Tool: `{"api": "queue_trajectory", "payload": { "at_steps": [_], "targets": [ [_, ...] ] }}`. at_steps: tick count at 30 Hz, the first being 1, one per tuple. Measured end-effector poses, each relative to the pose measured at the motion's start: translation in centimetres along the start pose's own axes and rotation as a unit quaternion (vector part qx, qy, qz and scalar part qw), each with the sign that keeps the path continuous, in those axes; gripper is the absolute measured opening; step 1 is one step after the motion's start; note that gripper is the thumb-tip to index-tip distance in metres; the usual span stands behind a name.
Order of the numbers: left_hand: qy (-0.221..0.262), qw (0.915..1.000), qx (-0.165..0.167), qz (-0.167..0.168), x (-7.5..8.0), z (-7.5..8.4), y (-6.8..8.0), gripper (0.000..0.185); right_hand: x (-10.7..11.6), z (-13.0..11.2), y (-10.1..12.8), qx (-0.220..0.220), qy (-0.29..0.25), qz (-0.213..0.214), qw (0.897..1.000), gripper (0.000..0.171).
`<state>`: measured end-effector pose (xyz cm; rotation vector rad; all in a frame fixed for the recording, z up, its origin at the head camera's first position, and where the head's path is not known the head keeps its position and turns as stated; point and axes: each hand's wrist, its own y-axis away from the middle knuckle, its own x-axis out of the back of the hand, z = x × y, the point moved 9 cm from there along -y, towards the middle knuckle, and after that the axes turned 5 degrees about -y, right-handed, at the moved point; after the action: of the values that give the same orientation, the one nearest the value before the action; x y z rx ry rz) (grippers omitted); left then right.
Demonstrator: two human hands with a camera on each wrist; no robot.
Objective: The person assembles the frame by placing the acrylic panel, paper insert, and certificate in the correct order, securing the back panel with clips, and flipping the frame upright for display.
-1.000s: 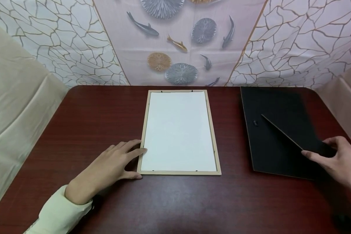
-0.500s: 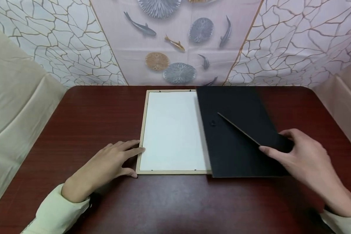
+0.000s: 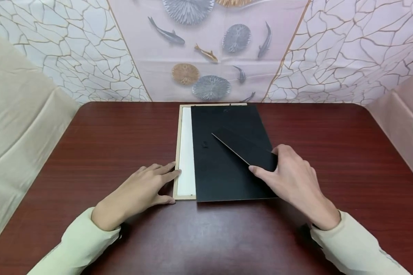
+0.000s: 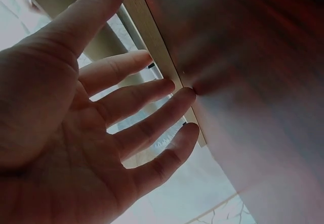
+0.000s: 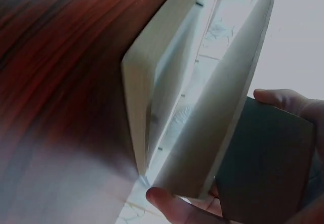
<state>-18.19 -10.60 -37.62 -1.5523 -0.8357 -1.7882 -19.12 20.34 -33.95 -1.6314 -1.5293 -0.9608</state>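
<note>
Though mostly covered, white sheet (image 3: 187, 152) inside frame (image 3: 178, 143), left hand (image 3: 142, 189) spread, right hand (image 3: 294, 179) pinching backboard (image 3: 223, 183)

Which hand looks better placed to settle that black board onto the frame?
Probably the right hand: it holds the black board by its flap, above the pale frame. The left hand rests at the frame's left edge, not touching the board.

In the head view, soft light is falling evenly, while pale glare is whitening the front of the wooden tabletop (image 3: 206, 229). The wrist views are looking dimmer and hazy, blown-out backgrounds glowing behind the shaded left hand (image 4: 96, 133) and backing board (image 5: 217, 113).
</note>
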Motion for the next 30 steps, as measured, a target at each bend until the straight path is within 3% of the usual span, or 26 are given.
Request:
{"api": "queue_trajectory", "payload": {
  "at_steps": [9,19,30],
  "targets": [
    [-0.002,0.9999,-0.015,0.002,0.0,0.5,-1.3,0.072,-1.9,-1.5,-1.4,0.005,0.0,0.007,1.0,0.067],
    [0.011,0.9999,-0.01,-0.006,0.0,0.5,-1.5,0.072,-3.0,-2.5,-1.6,0.034,0.019,0.038,0.999,0.067],
    [0.001,0.9999,-0.005,-0.009,0.0,0.7,-1.3,0.076,-3.8,-3.9,-1.3,0.052,0.042,0.042,0.997,0.064]
  ]
}}
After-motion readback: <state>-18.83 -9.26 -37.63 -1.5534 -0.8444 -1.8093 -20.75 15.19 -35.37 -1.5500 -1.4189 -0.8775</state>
